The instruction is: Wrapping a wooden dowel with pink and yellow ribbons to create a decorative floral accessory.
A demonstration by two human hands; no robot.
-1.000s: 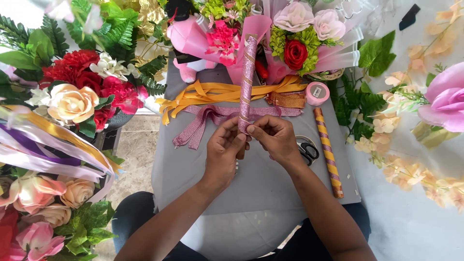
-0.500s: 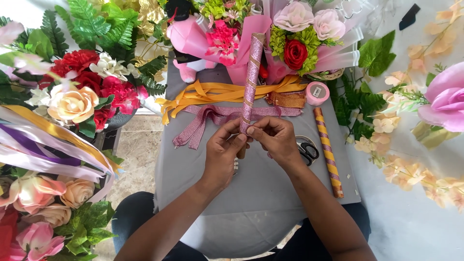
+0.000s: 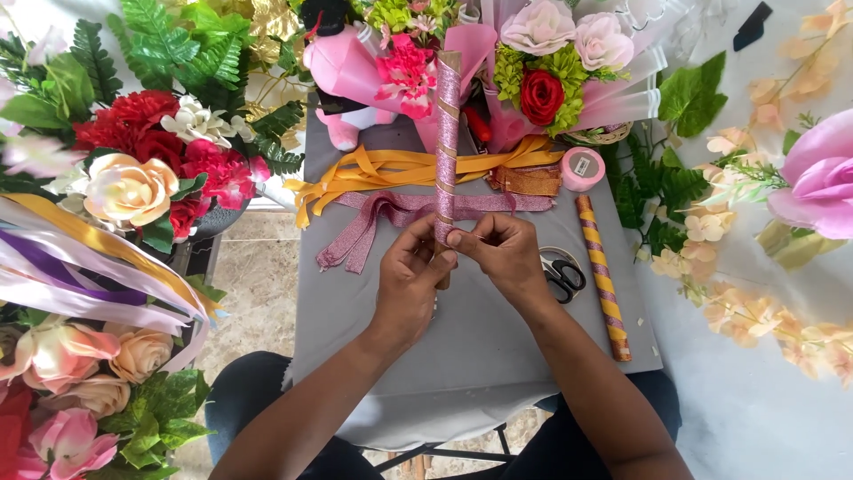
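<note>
Both hands, left hand (image 3: pixel 410 276) and right hand (image 3: pixel 502 258), pinch the lower end of a pink glitter stick (image 3: pixel 446 142) above the grey table (image 3: pixel 480 356). Its bottom tip is hidden by fingers. Right of them, a pink tape roll (image 3: pixel 583 168) carries a small white label.

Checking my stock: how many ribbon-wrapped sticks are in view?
2: a pink-wrapped stick held upright by the left hand and right hand; a gold-and-purple stick lying by the scissors. Flowers may hide more.

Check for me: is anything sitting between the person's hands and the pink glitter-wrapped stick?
Nothing visible does. The left hand and right hand both already grip the lower end of the pink glitter-wrapped stick, which is held above the grey table. The scissors and the gold striped stick lie off to the right, apart from it.
</note>
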